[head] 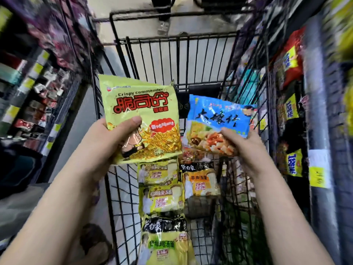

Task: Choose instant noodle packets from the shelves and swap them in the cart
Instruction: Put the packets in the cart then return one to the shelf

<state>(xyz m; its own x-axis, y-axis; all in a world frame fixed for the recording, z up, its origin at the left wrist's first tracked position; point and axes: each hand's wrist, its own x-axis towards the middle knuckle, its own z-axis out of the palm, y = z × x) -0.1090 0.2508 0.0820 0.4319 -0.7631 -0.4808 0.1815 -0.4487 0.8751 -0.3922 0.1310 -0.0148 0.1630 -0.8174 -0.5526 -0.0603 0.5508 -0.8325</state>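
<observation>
My left hand (112,138) grips a yellow-green "Crispy commander" noodle packet (141,115) by its lower left edge, held upright above the black wire cart (172,60). My right hand (242,144) pinches the lower right corner of a blue noodle packet (217,121), tilted, just right of the yellow one. Both packets hover over the cart basket. Below them several yellow noodle packets (161,197) and an orange-labelled one (202,184) lie in the cart.
Shelves run along both sides of a narrow aisle. The left shelf (34,88) holds blurred packaged goods with yellow price tags. The right shelf (292,104) carries red and yellow packets behind a grey post (317,131). Grey floor shows ahead of the cart.
</observation>
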